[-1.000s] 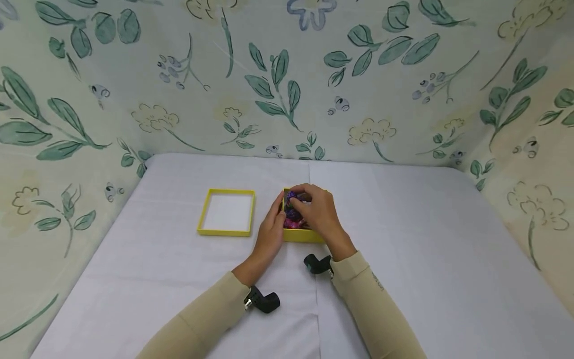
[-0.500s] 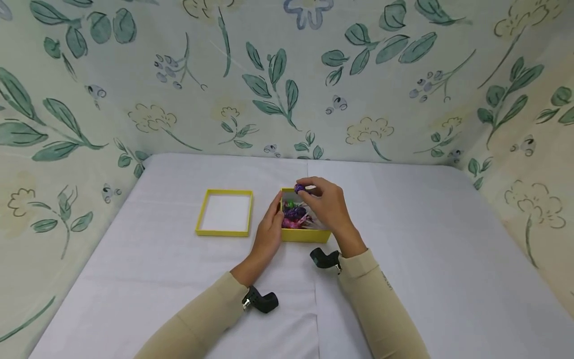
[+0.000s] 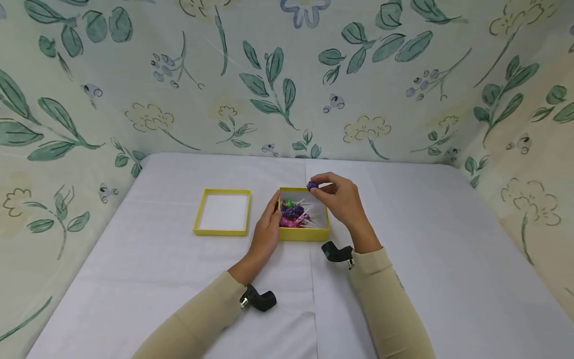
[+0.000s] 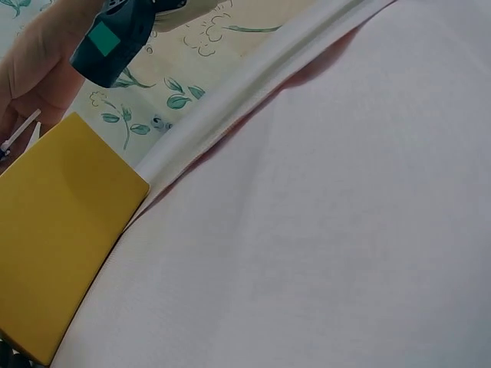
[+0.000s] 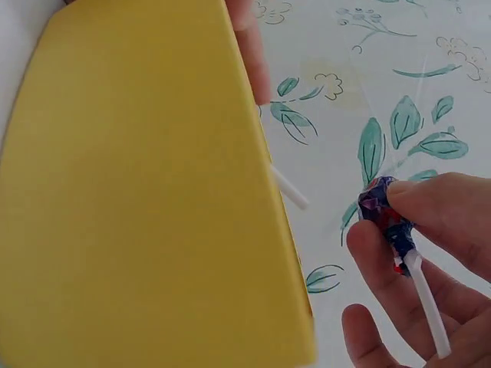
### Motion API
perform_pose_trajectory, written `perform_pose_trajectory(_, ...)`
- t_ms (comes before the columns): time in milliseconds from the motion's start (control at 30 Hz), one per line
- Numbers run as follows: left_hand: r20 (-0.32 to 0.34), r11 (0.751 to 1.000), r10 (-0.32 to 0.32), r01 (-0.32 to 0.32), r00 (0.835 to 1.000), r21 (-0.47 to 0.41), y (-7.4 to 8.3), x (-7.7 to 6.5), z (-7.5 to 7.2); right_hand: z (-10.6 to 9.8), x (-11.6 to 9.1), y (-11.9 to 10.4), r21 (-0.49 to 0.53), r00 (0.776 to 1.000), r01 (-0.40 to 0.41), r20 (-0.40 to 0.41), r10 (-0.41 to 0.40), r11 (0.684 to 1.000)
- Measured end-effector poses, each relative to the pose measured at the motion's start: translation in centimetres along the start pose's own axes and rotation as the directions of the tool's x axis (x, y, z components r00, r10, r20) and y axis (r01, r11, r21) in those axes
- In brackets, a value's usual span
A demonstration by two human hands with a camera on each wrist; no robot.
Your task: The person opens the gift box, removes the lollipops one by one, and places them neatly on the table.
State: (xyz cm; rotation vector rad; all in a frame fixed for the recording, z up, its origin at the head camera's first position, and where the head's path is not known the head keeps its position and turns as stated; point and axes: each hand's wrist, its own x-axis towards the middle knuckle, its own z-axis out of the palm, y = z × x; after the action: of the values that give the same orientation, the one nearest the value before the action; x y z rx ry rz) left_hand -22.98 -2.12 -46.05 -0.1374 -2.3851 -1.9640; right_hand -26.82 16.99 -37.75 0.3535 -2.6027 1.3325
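My right hand (image 3: pixel 343 199) pinches a lollipop (image 5: pixel 377 201) between thumb and fingers, just above the right rear corner of a yellow box (image 3: pixel 305 235). Its round head has a shiny dark purple wrapper, and the white stick runs along the fingers in the right wrist view. Along the box's left wall lies my left hand (image 3: pixel 267 224), fingers outside and thumb at the rim. Inside the box, several lollipops (image 3: pixel 292 212) in purple, pink and green wrappers are bunched at the left, sticks toward the right.
A shallow yellow-rimmed lid (image 3: pixel 220 233) with a white inside lies to the left of the box. White cloth (image 3: pixel 426 259) covers the table, and a leaf-patterned backdrop (image 3: pixel 188 114) stands behind it.
My right hand has lifted a purple lollipop out of the box and moved right and slightly back, uncovering the contents. The left hand stays at the box's left wall.
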Motion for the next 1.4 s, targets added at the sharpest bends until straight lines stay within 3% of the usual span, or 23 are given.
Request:
perform_pose_trajectory(533, -0.002, 1.0, 0.005, -0.005, 1.0, -0.013, 0.1, 0.0, -0.1, -3.3, 0.2, 2.6, -0.053, 0.997, -0.043, 0.062, 0.047, 0.998)
perform_pose_trajectory(733, 0.001, 1.0, -0.004, 0.004, 1.0, -0.018, 0.0, -0.2, -0.1, -3.5, 0.1, 3.9, -0.088, 0.989, -0.102, 0.094, 0.11, 0.991)
perform_pose_trajectory(933, 0.002, 0.999, 0.014, -0.014, 1.0, -0.03, 0.1, 0.0, 0.0, -3.6, 0.2, 4.8, -0.155, 0.985, -0.105, 0.119, 0.124, 0.982)
perform_pose_trajectory(1167, 0.002, 1.0, 0.018, -0.018, 1.0, -0.023, 0.0, 0.2, 0.0, -3.6, 0.2, 6.1, -0.24, 0.97, -0.169, 0.13, 0.204, 0.956)
perform_pose_trajectory(1400, 0.01, 0.999, 0.023, -0.023, 1.0, -0.033, -0.2, 0.1, -0.1, -3.0, 0.4, 7.4, -0.272, 0.967, -0.156, 0.155, 0.203, 0.95)
